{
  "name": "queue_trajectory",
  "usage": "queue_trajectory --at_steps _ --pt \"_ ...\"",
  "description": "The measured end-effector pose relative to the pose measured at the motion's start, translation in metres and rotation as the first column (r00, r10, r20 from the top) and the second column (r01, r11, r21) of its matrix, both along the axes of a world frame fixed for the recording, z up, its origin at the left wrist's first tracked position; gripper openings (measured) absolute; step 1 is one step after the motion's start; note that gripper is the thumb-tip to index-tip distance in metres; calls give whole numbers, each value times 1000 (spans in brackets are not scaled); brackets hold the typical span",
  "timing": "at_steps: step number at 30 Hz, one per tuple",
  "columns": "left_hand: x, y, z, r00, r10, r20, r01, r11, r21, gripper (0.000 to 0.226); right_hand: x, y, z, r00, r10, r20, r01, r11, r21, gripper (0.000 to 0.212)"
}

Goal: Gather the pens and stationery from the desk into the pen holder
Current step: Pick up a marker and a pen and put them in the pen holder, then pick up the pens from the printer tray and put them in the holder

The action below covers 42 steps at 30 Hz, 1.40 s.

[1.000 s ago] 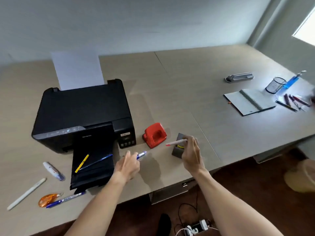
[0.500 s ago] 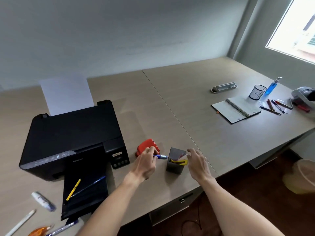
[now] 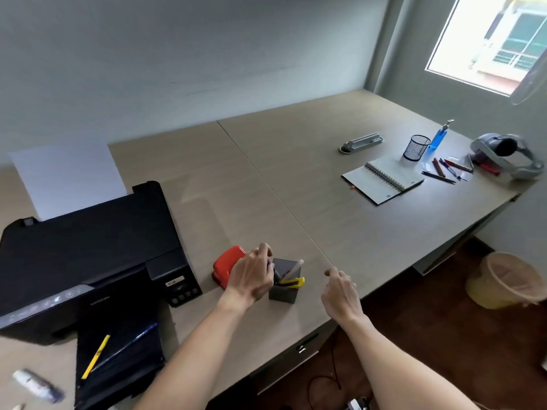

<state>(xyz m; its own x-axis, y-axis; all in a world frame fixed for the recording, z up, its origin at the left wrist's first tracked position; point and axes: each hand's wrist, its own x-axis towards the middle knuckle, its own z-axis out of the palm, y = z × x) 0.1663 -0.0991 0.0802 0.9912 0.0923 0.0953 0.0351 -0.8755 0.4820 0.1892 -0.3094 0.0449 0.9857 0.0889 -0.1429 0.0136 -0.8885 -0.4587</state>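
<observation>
We see the pen holder [image 3: 283, 287], a dark square cup, standing upright near the desk [image 3: 340, 220] front edge, at about 6 o'clock in our view. A pale pen [image 3: 293, 269] leans out of it toward 1 o'clock, and a yellow item [image 3: 293, 282] pokes over its rim on the right side.

Left hand [image 3: 251, 276] sits against the holder's left rim, at its 9 o'clock. Its fingers are curled down over the opening; something dark shows under them, but we cannot tell whether they are clamped on it.

Right hand [image 3: 340, 294] hangs over the desk edge at the holder's 3 o'clock, apart from it, fingers loosely curled and holding nothing.

A red hole punch [image 3: 226, 263] lies just beside the left hand at its 9 o'clock. A black printer [image 3: 88, 250] sits further toward 9 o'clock, with a yellow pen [image 3: 96, 356] and a blue pen [image 3: 130, 344] on its tray [image 3: 124, 377].

At 2 o'clock, well apart: a notebook [image 3: 381, 180], a mesh cup [image 3: 416, 147] and several loose pens [image 3: 447, 170].
</observation>
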Motion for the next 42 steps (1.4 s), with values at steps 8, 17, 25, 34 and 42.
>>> queue_trajectory --at_steps 8,17,25,34,42 --pt "-3 -7 -16 1000 1 14 -1 999 -43 21 -18 10 -8 987 145 -72 -149 988 -46 31" --pt "-74 53 -46 969 198 -150 -203 979 -16 16 -41 53 -15 938 312 -154 -317 949 -8 28" --pt "-184 75 -72 869 327 -370 -349 937 9 16 -67 133 -26 828 544 -135 -542 839 54 30" --pt "-313 125 -100 655 651 -384 -575 759 305 28 -118 237 -27 622 781 61 -783 617 80 12" --pt "-354 183 -101 472 835 -281 -735 549 397 44 -132 312 -36 506 861 53 -856 508 -97 46"
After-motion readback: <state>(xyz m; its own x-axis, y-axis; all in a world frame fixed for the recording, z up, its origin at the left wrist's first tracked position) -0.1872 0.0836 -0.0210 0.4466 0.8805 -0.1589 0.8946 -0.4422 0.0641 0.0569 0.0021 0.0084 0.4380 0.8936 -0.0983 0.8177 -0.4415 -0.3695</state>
